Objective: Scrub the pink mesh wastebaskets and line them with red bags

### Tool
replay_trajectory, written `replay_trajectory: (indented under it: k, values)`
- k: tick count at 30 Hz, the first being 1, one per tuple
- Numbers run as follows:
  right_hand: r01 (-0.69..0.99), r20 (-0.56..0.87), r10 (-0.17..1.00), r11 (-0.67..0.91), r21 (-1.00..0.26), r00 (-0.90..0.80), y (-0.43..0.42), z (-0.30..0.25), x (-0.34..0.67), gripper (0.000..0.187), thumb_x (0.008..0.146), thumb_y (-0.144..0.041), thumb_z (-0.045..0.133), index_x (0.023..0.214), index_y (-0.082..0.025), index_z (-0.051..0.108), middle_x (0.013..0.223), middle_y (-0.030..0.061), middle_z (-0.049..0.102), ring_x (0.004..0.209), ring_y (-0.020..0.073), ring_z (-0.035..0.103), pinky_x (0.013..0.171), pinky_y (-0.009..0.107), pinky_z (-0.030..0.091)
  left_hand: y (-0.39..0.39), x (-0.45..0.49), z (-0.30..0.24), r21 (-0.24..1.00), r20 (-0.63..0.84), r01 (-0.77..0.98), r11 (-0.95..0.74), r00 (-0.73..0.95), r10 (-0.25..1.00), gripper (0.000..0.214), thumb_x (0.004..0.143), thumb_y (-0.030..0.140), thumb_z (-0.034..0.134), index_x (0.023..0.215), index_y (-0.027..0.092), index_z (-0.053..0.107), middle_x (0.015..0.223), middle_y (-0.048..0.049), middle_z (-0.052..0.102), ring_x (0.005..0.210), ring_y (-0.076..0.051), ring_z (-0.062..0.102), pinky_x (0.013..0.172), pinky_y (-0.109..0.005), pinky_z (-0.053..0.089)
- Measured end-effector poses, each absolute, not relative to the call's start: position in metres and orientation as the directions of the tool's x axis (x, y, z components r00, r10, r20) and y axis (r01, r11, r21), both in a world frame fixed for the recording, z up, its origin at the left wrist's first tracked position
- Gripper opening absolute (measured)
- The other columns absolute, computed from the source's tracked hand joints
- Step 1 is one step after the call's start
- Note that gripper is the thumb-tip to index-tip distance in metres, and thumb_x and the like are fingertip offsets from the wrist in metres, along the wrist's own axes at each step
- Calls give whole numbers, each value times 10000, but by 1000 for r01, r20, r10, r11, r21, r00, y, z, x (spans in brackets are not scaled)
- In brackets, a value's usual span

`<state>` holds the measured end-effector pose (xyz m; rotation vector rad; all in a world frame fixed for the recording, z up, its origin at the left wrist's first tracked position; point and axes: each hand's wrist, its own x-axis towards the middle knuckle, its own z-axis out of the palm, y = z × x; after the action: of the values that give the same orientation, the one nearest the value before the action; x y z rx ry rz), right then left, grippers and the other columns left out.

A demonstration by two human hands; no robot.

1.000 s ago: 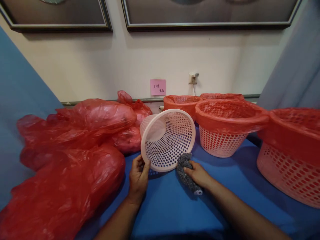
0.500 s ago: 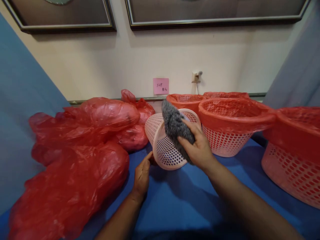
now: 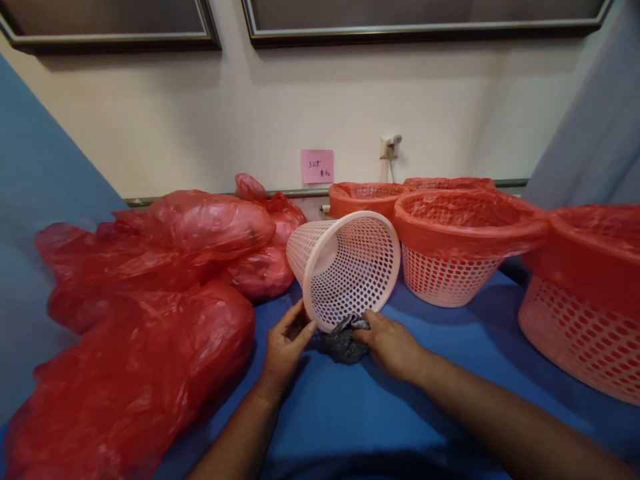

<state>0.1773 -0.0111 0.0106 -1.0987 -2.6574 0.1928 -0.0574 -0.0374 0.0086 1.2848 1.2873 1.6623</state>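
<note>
A pale pink perforated plastic basket lies tilted on its side on the blue-covered table, its round mouth turned toward me and to the right. My left hand grips the lower left of its rim, the thumb in front and the fingers partly hidden behind. Pinched in my right hand is a bunched dark grey cloth, pressed to the bottom of the rim. Part of the cloth rests low, close to the table.
Several red plastic bags pile up on the left. Baskets with red liners, including a near one and a larger one, stand on the right. Behind are a wall with a pink note, a socket and a pipe.
My right hand has brought the grey cloth down from in front of the basket's mouth to its lower rim. The left thumb now lies over the rim's front.
</note>
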Motion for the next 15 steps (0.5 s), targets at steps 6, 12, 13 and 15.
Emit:
replay_trajectory:
  k: [6, 12, 13, 15]
  values:
    - [929, 180, 913, 370, 6, -365, 21, 14, 204, 336, 928, -94, 404, 1066, -185, 698, 1073, 125, 605, 960, 231, 585, 749, 299, 491, -36, -56, 10, 949, 302, 27, -313, -352, 886, 646, 657, 382, 863, 1239, 159, 691, 1266, -140, 701, 1151, -309, 675, 1075, -514, 489]
    - [985, 234, 960, 169, -36, -156, 32, 9, 212, 429, 912, -66, 357, 1264, -123, 594, 1151, 192, 569, 937, 256, 638, 764, 345, 513, -36, -56, 8, 948, 299, 13, -317, -375, 877, 658, 648, 374, 874, 1241, 157, 688, 1257, -140, 706, 1152, -302, 675, 1081, -496, 484]
    - [982, 195, 969, 171, -76, -153, 28, 8, 208, 410, 899, -76, 385, 1247, -113, 599, 1178, 200, 564, 904, 251, 652, 745, 345, 518, -36, -55, 8, 948, 299, 14, -317, -376, 877, 654, 656, 380, 869, 1244, 160, 687, 1263, -137, 704, 1160, -301, 671, 1081, -493, 484]
    - [952, 118, 970, 233, -199, -213, 15, 6, 195, 382, 874, -113, 457, 1227, -114, 603, 1229, 200, 555, 873, 238, 668, 753, 351, 529, -36, -54, 9, 950, 297, 26, -310, -372, 880, 630, 691, 405, 846, 1253, 172, 683, 1278, -128, 697, 1180, -300, 660, 1079, -482, 484]
